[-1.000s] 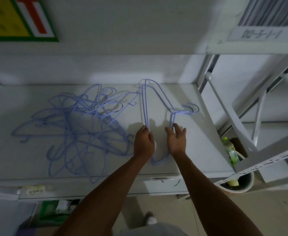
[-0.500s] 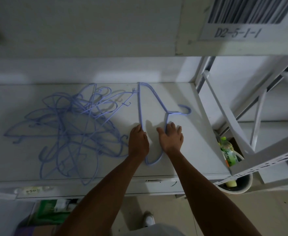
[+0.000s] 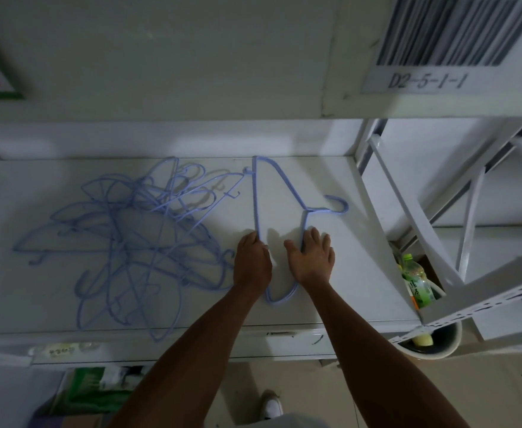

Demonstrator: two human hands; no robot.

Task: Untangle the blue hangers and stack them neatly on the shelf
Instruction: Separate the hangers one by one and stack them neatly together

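A tangled heap of blue hangers [image 3: 136, 239] lies on the left half of the white shelf [image 3: 355, 267]. To its right, a small aligned stack of blue hangers [image 3: 276, 183] lies flat, hook pointing right. My left hand [image 3: 252, 264] rests on the stack's straight bar, fingers curled against it. My right hand [image 3: 312, 257] lies flat with fingers spread on the stack's sloped arm near the hook's neck. The stack's near corner [image 3: 279, 299] shows between my wrists.
A white metal rack frame [image 3: 439, 242] stands to the right of the shelf. Below it, a green bottle [image 3: 415, 281] sits in a bin [image 3: 432, 344]. A barcode label [image 3: 439, 50] hangs above. Green packaging [image 3: 90, 387] lies under the shelf. My shoe [image 3: 272, 406] is on the floor.
Both hands stay on the separated stack and have shifted slightly along it. The camera has tilted a little. The tangled heap has not moved.
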